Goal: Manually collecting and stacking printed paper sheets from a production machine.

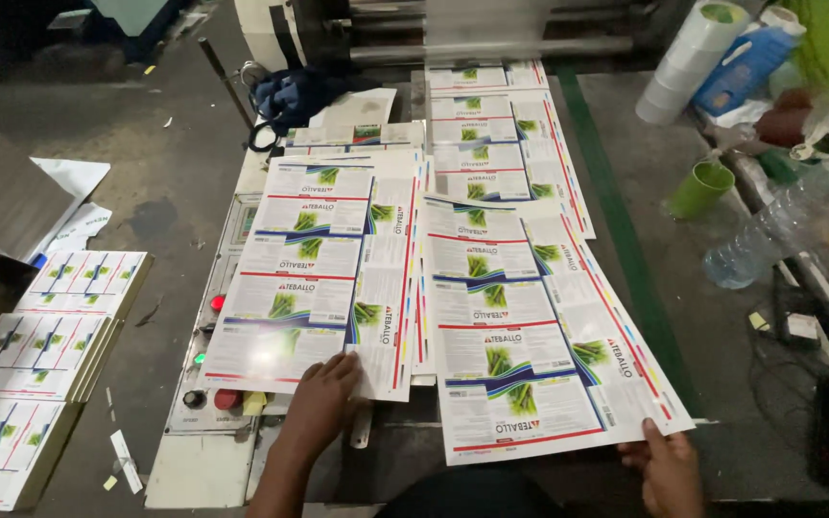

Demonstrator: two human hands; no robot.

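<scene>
a glossy printed sheet point(530, 336) was pinched at its near right corner by the right hand point(669, 470), apparently for alignment; the neighbouring sheet point(323, 278) was pressed flat by the open left hand point(323, 398) on the machine table point(386, 460).

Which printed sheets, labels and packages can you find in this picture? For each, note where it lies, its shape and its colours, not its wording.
Right sheet: held by right hand; rectangular, white, green plant pictures, blue and red stripes.
Left sheet: under left hand; same design.
Far sheet: near the machine rollers; same design.
Stacked sheets: floor, left; white with green and blue.
Blue package: top right, bag-shaped.
White rolls: top right, stacked cylinders.
</scene>
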